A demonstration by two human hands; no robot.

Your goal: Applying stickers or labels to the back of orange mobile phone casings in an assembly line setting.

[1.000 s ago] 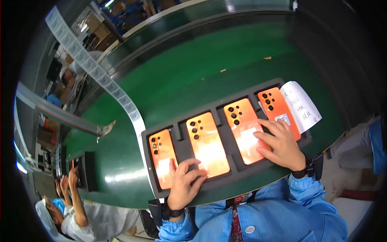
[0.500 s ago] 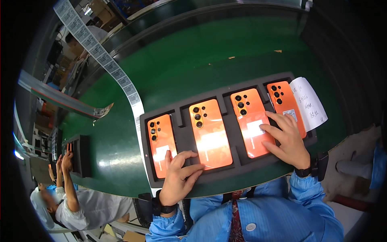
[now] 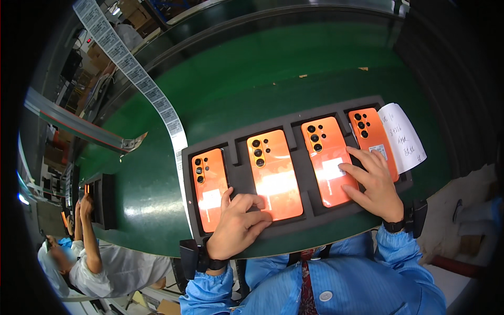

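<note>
Orange phones (image 3: 275, 176), four in number, lie camera side up in the recesses of the dark foam tray (image 3: 303, 178). The tray is the reference for all positions below.

Left hand: my left hand (image 3: 236, 226) is at the tray's near edge, toward its left end. The fingers are bent, with the thumb and fingertips close together at the lower left corner of the second phone from the left. I cannot tell whether they pinch it. One finger extends toward the right edge of the leftmost phone (image 3: 208, 184).

Right hand: my right hand (image 3: 375, 189) enters over the tray's near right part. Its fingers are spread, with fingertips over the third phone (image 3: 328, 139); the palm covers part of the rightmost phone (image 3: 375, 137).

Edges: the green work surface (image 3: 252, 107) shows only a narrow margin on the tray's near side. A label strip (image 3: 139, 79) runs close along the left end, and a white handwritten sheet (image 3: 405, 136) projects at the right end.

Room: the surface extends broadly beyond the tray's far edge, and leftward past the strip.
</note>
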